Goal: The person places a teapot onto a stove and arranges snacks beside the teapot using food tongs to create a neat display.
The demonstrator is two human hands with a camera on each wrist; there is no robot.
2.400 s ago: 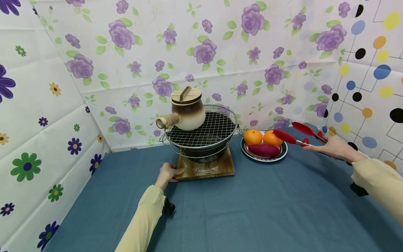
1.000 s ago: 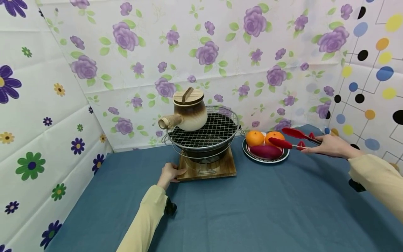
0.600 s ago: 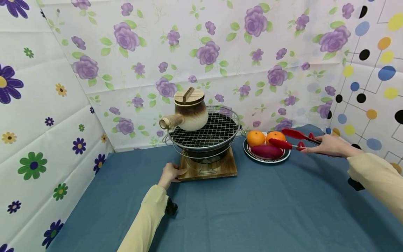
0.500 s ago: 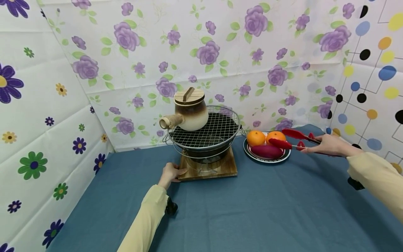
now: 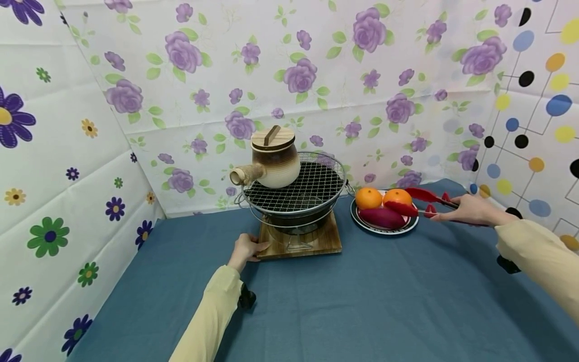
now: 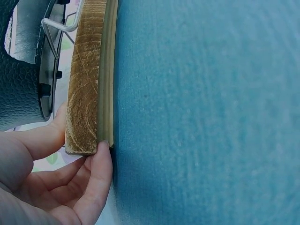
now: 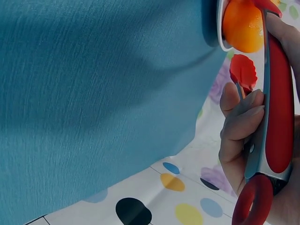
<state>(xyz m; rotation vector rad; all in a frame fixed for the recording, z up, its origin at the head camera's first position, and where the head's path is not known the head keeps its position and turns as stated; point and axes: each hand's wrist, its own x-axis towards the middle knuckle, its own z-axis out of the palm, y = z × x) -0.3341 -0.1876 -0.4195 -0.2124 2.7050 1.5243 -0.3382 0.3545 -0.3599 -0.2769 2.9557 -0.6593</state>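
My left hand (image 5: 246, 248) pinches the front left corner of a wooden board (image 5: 323, 241), thumb on top and fingertips underneath, as the left wrist view shows. On the board stands a round black grill (image 5: 294, 219) with a wire mesh top (image 5: 312, 188). My right hand (image 5: 472, 209) grips red-tipped tongs (image 5: 425, 213), which are spread. Their tips lie on either side of the right orange (image 5: 397, 196) on a patterned plate (image 5: 382, 232). A second orange (image 5: 368, 198) and a purple sweet potato (image 5: 382, 218) share the plate. The right wrist view shows the tongs' red handle (image 7: 280, 108).
A brown and cream clay pot (image 5: 282, 171) with a wooden lid (image 5: 273, 138) sits on the mesh, its wrapped handle (image 5: 246, 174) pointing left. Blue cloth (image 5: 344, 306) covers the table. Patterned sheets (image 5: 203, 60) hang behind and at both sides.
The right hand has moved the tongs leftward and a little down, so their tips now reach around the right orange. The left hand stays on the board. The head view has shifted slightly.
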